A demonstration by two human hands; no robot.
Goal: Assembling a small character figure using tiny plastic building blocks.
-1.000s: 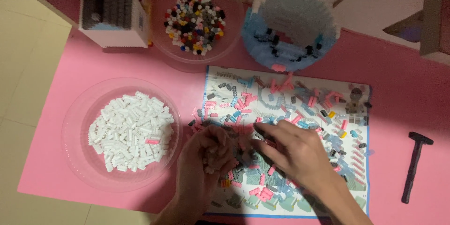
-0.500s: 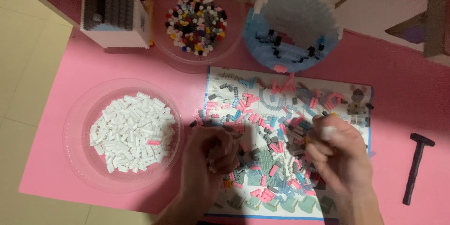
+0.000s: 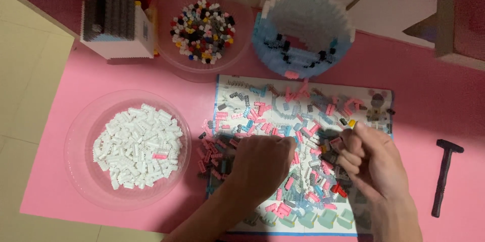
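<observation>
My left hand [image 3: 260, 164] flat on the brick pile [image 3: 298, 136], fingers curled, grip contents I cannot tell, my right hand [image 3: 371, 158] fisted above the pile's right side, sheet [image 3: 303, 83] under the bricks running long left-right, black hammer [image 3: 444, 174] far right, head up

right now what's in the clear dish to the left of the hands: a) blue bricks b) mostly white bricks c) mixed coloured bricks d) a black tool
b: the clear dish left of the left hand holds a heap of white bricks with only a pink one or two among them.
</observation>
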